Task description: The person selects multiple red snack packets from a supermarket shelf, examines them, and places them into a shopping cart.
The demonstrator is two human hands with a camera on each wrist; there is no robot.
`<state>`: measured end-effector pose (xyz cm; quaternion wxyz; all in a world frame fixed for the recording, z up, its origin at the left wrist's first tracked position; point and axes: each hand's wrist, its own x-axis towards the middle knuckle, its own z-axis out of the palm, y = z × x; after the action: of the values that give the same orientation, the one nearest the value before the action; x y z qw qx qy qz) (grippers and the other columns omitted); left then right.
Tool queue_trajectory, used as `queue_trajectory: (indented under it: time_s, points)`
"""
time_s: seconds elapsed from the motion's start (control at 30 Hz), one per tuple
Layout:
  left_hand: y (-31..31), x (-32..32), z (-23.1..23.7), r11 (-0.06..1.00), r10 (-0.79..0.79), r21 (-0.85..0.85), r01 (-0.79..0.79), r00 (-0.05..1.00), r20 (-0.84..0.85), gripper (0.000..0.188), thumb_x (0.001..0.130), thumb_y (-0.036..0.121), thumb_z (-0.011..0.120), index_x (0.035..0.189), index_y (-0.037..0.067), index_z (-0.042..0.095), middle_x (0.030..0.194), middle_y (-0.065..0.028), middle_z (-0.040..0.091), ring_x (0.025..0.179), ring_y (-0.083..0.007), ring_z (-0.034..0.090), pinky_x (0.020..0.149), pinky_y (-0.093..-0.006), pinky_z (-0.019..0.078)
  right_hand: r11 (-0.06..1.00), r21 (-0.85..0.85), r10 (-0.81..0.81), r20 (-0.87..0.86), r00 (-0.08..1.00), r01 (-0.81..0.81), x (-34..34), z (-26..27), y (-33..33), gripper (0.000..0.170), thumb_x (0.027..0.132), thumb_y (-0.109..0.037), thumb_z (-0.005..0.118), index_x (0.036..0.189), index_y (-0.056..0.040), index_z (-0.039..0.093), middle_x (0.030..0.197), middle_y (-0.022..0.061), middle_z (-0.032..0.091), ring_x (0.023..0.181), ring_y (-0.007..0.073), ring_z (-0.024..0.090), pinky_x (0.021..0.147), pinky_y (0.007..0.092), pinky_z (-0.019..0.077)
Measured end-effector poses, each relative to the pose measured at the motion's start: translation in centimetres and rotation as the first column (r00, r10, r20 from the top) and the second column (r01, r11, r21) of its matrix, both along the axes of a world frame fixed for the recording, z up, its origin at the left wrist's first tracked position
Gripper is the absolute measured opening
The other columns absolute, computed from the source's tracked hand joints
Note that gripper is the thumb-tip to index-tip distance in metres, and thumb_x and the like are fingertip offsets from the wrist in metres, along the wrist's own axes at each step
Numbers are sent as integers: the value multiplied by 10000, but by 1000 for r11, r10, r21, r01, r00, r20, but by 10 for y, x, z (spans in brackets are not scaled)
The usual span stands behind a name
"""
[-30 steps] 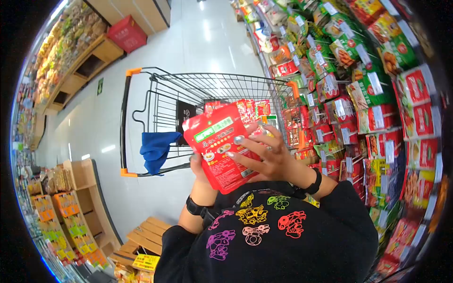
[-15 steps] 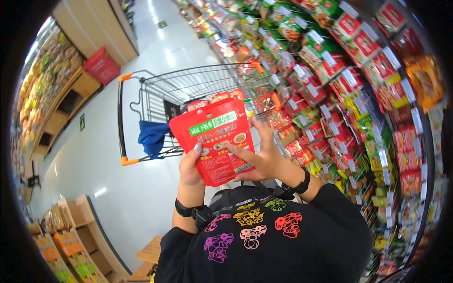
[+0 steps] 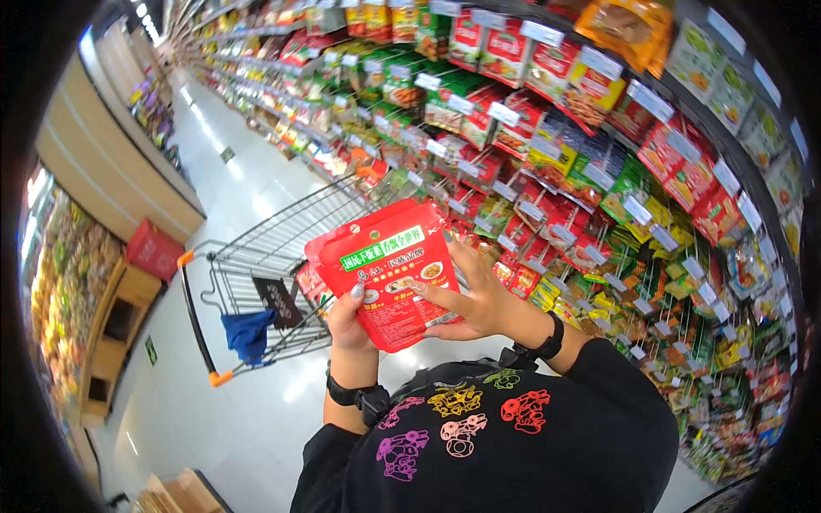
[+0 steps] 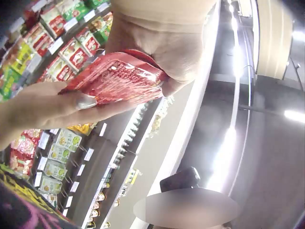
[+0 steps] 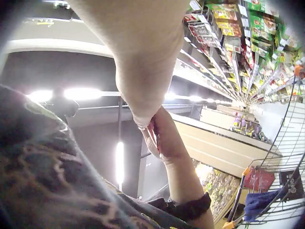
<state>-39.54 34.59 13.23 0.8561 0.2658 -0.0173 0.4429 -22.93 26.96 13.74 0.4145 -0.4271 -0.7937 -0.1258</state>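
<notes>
A red printed pouch (image 3: 385, 274) is held up before the chest in the head view, its text and small food pictures facing the camera. The left hand (image 3: 349, 321) grips its lower left side, thumb on the front. On the right side the right hand (image 3: 470, 295) pinches it, fingers spread over the front and edge. In the left wrist view the pouch (image 4: 119, 78) lies between both hands. Seen from the right wrist, only a thin red edge of it shows between the hands.
A wire shopping cart (image 3: 282, 231) with a blue cloth (image 3: 248, 335) on it stands ahead to the left, red packs inside. Shelves of hanging packets (image 3: 513, 128) line the right. A red bin (image 3: 154, 248) and a produce stand (image 3: 64, 282) are at the left.
The view has swung toward the shelves on the right, and the cart now appears lower. The right hand has shifted toward the pouch's right side; both hands keep hold of it.
</notes>
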Motion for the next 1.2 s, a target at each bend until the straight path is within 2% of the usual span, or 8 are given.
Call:
queue_trajectory:
  time_s: [0.27,0.43,0.7,0.77,0.9,1.03,1.1,1.2]
  points:
    - [-29,125,9,977,-124,154,149,979,-161,562,695,206,511,1190,-1,343,1122,-190,476,997,-310,498,859,-425,408,942,-43,-332,32,943,333,99,0,-63,624,607,-384,681,1158,-171,479,1265,232,255,1114,383,309,905,526,262]
    - [-55,222,-9,936,-351,-90,340,921,-170,601,711,293,504,1207,5,323,1148,-177,457,1023,-291,485,861,-412,418,760,-170,-628,55,776,627,149,-9,-109,714,631,-484,613,1215,-135,396,1262,245,253,1141,378,273,898,623,130]
    - [-99,322,-18,767,-607,-52,640,696,-383,511,767,233,462,1210,18,327,1166,-159,447,1054,-279,465,876,-405,398,573,-326,-771,95,629,752,223,-30,-161,792,636,-520,590,1275,-154,299,1288,231,225,1197,386,201,872,655,84]
    - [-103,340,-16,719,-642,-78,691,616,-457,504,766,219,471,1207,16,332,1174,-151,441,1068,-271,454,890,-401,382,613,-355,-754,3,656,706,233,-23,-163,874,618,-487,623,1283,-63,246,1296,229,214,1205,346,222,913,617,82]
    - [-104,383,-26,719,-282,412,560,777,-563,653,742,109,516,1306,71,190,1312,-120,235,1205,-266,268,965,-349,253,685,-419,-703,-168,691,595,251,-22,-153,939,611,-366,671,1281,39,153,1304,211,223,1191,314,278,966,470,197]
    - [-72,407,-12,212,218,913,347,894,-391,836,648,153,603,1331,87,127,1181,-135,292,1030,-259,342,959,-343,230,756,-501,-641,-437,631,421,274,-22,-139,745,673,-181,638,1258,23,223,1238,207,338,1130,333,366,916,381,324]
    - [-56,409,0,193,209,919,343,901,-380,831,631,97,605,1331,81,156,1100,-129,329,933,-194,367,884,-299,329,795,-511,-587,-509,630,327,293,-28,-134,643,705,-131,601,1236,16,270,1188,212,401,1099,316,413,906,376,338]
    - [-29,417,12,311,106,895,321,924,-368,691,712,-18,510,1319,61,188,1149,-132,379,970,-153,428,825,-250,392,937,-345,-349,-900,260,64,308,-30,-118,459,791,-68,524,1205,-10,332,1137,120,478,1014,182,486,859,310,393]
